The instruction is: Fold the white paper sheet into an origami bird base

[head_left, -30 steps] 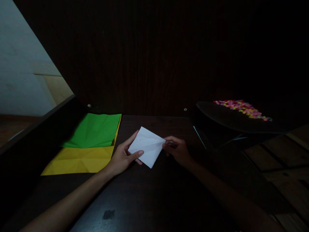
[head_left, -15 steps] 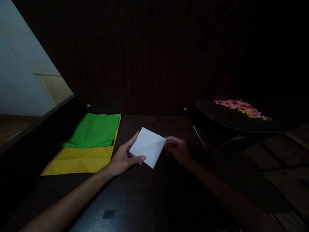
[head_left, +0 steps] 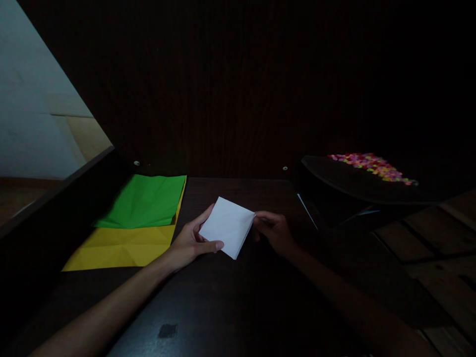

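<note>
l hand (head_left: 189, 240) & r hand (head_left: 273, 230) pinching white paper (head_left: 227, 225)

Folded paper (head_left: 227, 226): mid-tabletop (head_left: 230, 297) — between left hand (head_left: 189, 240) and right hand (head_left: 273, 230)
Two sheets (head_left: 130, 225): stacked, far left
Beads (head_left: 372, 166): far right — behind

Both hands hold a folded white paper (head_left: 227, 226) over the dark tabletop (head_left: 230, 297): the left hand (head_left: 189, 240) grips its left edge, the right hand (head_left: 274, 231) pinches its right corner. Left of the paper, a green sheet (head_left: 147, 200) overlaps a yellow sheet (head_left: 119, 248).
</note>
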A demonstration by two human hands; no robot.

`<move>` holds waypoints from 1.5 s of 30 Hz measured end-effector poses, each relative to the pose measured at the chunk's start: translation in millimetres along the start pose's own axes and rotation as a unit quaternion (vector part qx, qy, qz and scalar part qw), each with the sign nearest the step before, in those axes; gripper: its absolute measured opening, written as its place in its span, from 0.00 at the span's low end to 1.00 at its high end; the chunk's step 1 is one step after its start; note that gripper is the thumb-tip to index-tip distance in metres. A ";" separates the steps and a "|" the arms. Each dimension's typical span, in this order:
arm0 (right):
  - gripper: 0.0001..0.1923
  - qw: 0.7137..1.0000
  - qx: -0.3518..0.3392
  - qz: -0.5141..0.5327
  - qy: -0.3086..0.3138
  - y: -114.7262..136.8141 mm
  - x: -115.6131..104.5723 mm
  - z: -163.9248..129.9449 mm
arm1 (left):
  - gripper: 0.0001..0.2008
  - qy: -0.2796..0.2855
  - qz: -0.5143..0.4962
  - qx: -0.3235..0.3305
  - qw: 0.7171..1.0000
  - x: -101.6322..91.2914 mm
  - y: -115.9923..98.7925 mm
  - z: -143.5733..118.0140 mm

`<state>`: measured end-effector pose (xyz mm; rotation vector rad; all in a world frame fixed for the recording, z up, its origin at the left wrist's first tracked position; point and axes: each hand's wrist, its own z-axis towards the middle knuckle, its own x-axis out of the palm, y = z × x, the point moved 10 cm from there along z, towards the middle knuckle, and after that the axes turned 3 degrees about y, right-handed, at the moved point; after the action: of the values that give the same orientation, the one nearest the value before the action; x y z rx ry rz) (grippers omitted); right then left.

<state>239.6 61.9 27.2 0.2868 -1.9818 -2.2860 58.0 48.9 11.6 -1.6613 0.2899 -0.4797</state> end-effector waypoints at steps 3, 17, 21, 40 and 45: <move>0.19 1.000 0.008 -0.005 -0.007 -0.1 -1.9 0.0 | 0.53 -0.011 0.007 0.003 1.000 -3.5 0.3 0.4; 0.14 0.996 0.015 -0.083 -0.010 0.6 -0.2 -1.4 | 0.53 -0.034 0.069 0.050 0.996 -5.6 -4.0 -2.5; 0.14 0.995 0.000 -0.095 -0.005 4.7 0.4 -2.2 | 0.53 -0.038 0.081 0.054 0.995 -6.4 -4.1 -2.7; 0.18 0.997 -0.018 -0.050 0.062 2.6 17.4 -0.7 | 0.28 -0.014 -0.065 -0.109 0.992 2.6 26.2 -7.0; 0.15 0.997 -0.014 -0.045 0.058 2.8 18.7 -2.4 | 0.19 0.035 -0.076 -0.144 0.986 14.9 32.1 -8.9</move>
<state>221.7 55.4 28.3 0.5025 -1.9154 -2.2915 69.7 29.6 -17.1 -1.9592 0.2969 -0.6354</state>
